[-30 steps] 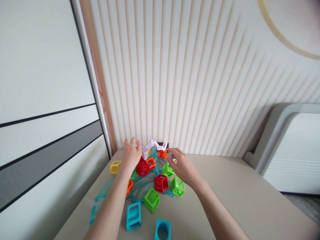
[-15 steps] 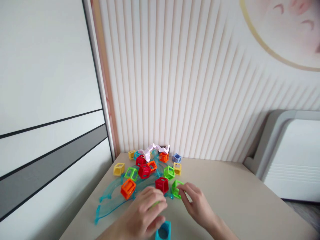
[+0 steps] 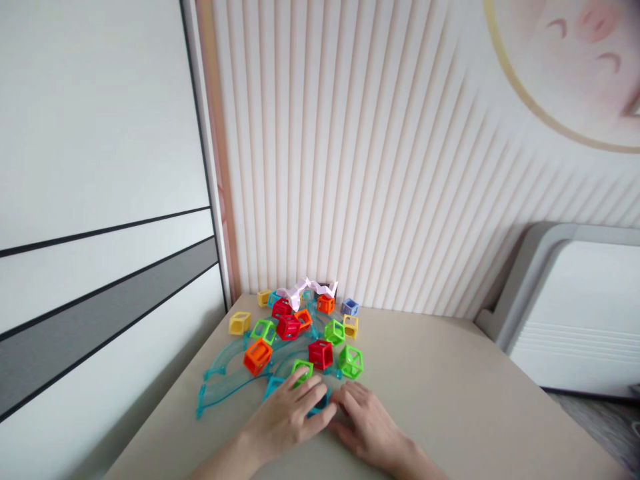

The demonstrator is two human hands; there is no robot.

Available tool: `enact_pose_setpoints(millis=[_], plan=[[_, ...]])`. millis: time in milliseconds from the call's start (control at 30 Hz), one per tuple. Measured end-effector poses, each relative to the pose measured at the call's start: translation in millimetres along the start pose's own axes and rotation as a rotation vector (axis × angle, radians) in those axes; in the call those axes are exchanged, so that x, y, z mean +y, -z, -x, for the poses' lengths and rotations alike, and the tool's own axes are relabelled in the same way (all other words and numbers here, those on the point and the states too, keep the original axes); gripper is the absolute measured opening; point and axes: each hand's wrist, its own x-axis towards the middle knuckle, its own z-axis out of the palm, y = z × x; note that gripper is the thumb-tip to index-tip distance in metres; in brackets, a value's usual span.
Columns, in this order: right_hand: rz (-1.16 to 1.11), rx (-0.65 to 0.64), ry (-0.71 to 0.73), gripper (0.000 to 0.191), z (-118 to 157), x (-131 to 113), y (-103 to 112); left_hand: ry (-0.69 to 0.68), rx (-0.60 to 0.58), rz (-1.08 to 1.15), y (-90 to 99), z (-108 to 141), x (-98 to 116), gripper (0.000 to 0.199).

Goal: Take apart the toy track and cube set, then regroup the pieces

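Note:
Near the front of the tabletop, a blue plastic block lies between my hands, mostly covered by fingers. My left hand reaches over it, fingers bent along its top and thumb at its near right side. A green open-frame cube touches the fingertips of that hand. Curled fingers of my right hand meet the block's right end. More blue plastic shows left of my left hand; I cannot tell whether it belongs to the same block.
Red, green and orange frame cubes lie just beyond my hands. Curved translucent blue track pieces spread to the left. Farther back are several more cubes and a folded pale pink strip. A ribbed wall rises behind.
My right hand has left the green cube on the right and come to the blue block. That block is now farther from me, under my left hand. The view has shifted slightly.

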Motion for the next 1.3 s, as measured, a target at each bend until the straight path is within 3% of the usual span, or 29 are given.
enact_pose_setpoints(millis=[100,200,367,700,1300], plan=[[0.037,0.035,-0.019,0.015,-3,6,1,0.025,0.015,0.000,-0.8,3,0,0.026],[0.053,0.062,0.004,0.011,-1,9,9,-0.071,0.048,0.097,3.5,6,9,0.020],[0.114,-0.002,0.143,0.037,11,5,12,-0.261,-0.062,0.292,7.3,11,25,0.005],[0.146,-0.016,0.227,0.040,11,-5,3,-0.229,-0.104,0.279,4.7,12,23,0.017],[0.128,-0.036,0.173,0.040,9,-5,5,-0.215,-0.134,0.316,5.2,12,22,0.018]])
